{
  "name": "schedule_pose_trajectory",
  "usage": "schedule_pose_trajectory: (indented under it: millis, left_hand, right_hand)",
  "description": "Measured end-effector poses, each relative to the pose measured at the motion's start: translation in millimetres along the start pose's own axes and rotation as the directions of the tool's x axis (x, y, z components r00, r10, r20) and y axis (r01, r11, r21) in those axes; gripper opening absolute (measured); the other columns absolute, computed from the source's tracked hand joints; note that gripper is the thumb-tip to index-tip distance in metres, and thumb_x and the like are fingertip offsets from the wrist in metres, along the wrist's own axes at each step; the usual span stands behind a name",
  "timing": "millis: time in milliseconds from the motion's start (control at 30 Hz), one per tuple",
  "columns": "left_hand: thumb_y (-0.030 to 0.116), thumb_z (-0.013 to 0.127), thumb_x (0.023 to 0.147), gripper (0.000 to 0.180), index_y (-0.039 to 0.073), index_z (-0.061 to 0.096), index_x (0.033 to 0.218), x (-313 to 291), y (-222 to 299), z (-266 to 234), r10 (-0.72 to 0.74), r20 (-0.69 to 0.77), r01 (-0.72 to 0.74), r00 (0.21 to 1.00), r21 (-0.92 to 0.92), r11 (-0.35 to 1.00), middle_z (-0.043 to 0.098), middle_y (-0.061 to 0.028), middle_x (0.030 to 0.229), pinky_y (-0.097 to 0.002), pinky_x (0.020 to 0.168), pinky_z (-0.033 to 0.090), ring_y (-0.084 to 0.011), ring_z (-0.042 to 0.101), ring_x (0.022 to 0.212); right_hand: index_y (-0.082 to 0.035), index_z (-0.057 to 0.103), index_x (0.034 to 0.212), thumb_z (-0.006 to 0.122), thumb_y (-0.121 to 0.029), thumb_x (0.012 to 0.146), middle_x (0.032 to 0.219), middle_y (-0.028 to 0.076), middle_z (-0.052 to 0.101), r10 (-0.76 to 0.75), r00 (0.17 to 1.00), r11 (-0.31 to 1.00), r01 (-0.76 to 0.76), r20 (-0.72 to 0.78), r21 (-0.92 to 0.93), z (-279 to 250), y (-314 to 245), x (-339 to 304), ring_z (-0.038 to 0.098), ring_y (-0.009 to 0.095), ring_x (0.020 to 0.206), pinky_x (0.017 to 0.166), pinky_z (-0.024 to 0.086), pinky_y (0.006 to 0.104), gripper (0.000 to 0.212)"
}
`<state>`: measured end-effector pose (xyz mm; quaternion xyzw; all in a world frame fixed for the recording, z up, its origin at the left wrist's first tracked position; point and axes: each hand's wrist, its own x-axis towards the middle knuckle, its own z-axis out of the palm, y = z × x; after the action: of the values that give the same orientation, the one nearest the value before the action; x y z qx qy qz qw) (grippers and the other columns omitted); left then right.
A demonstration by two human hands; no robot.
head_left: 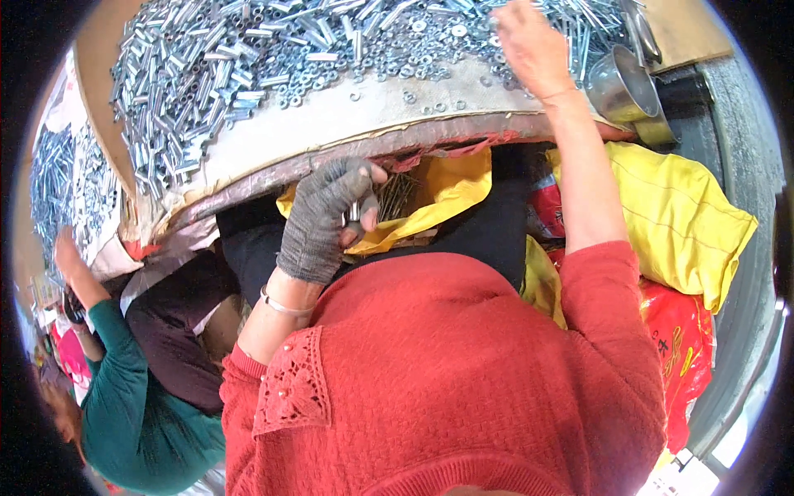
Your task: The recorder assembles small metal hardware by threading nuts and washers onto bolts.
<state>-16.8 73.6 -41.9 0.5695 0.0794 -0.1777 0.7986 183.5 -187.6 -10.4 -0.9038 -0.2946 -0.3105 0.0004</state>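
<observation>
A grey fingerless glove covers my left hand (335,202), which is curled closed in front of my body above my lap. Its fingers grip a short shiny metal tube (355,212). My bare right hand (533,54) reaches over the far right part of the worktable (331,116), its fingers bent down at the small washers (459,31) near the long thin bolts (585,33). The fingertips are blurred at the top edge, so whether they hold anything does not show. Many loose metal sleeves (186,91) lie heaped on the table's left side.
Metal cups (622,87) stand at the table's right end. Below the table edge an open yellow bag (451,194) holds long thin metal pieces. To my right lie a yellow sack (662,215) and a red bag (682,339). A co-worker in a green sleeve (116,331) sits at left.
</observation>
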Motion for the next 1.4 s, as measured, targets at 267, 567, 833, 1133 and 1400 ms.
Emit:
schedule_pose_trajectory:
  millis: [267, 567, 833, 1133, 1400]
  left_hand:
    - [0.023, 0.058, 0.088, 0.048, 0.0, 0.047, 0.128, 15, -15, -8, 0.058, 0.079, -0.016, 0.995, -0.452, 0.892, 0.062, -0.0135, 0.103, -0.0231, 0.056, 0.052, -0.0178, 0.06, 0.077]
    - [0.015, 0.057, 0.087, 0.051, -0.003, 0.042, 0.132, 10, -6, 3, 0.157, 0.19, -0.028, 0.969, -0.547, 0.836, 0.059, -0.0194, 0.109, -0.0274, 0.063, 0.054, -0.0226, 0.062, 0.085]
    - [0.016, 0.055, 0.089, 0.047, -0.004, 0.044, 0.13, 9, -1, 12, 0.175, 0.18, -0.05, 0.968, -0.544, 0.838, 0.061, -0.0178, 0.102, -0.0287, 0.062, 0.055, -0.0214, 0.062, 0.082]
    - [0.018, 0.053, 0.092, 0.031, -0.002, 0.052, 0.116, 6, -1, 16, 0.138, 0.108, -0.059, 0.984, -0.539, 0.841, 0.064, -0.0177, 0.095, -0.0328, 0.06, 0.057, -0.0223, 0.064, 0.077]
    - [0.03, 0.055, 0.092, 0.026, 0.005, 0.058, 0.099, 7, 17, -9, 0.154, -0.04, -0.156, 0.987, -0.424, 0.892, 0.056, -0.0024, 0.066, -0.0195, 0.04, 0.029, -0.0059, 0.039, 0.046]
  right_hand:
    - [-0.004, 0.059, 0.097, 0.056, 0.0, 0.085, 0.086, 0.003, 0.065, 0.398, 0.917, 0.61, -0.285, 0.025, 0.74, -48, -46, -42, 0.061, 0.008, 0.069, 0.061, 0.047, 0.0206, 0.012]
    - [0.001, 0.055, 0.094, 0.048, -0.014, 0.095, 0.086, 0.014, 0.065, 0.609, 0.789, -0.089, -0.037, 0.084, 0.995, -80, -76, -55, 0.063, 0.018, 0.063, 0.056, 0.054, 0.0293, 0.017]
    - [0.003, 0.049, 0.099, 0.042, -0.015, 0.096, 0.086, 0.02, 0.063, 0.484, 0.855, -0.35, -0.006, 0.186, 0.937, -95, -93, -67, 0.064, 0.023, 0.063, 0.056, 0.057, 0.035, 0.02]
    - [0.004, 0.049, 0.102, 0.038, -0.013, 0.098, 0.09, 0.019, 0.062, 0.542, 0.829, -0.142, -0.069, 0.136, 0.987, -95, -124, -71, 0.065, 0.023, 0.069, 0.063, 0.057, 0.0341, 0.02]
    - [0.001, 0.065, 0.085, 0.055, -0.023, 0.093, 0.064, 0.004, 0.062, -0.262, 0.706, -0.2, -0.707, 0.658, 0.679, -80, -126, -77, 0.061, 0.01, 0.06, 0.054, 0.048, 0.0214, 0.026]
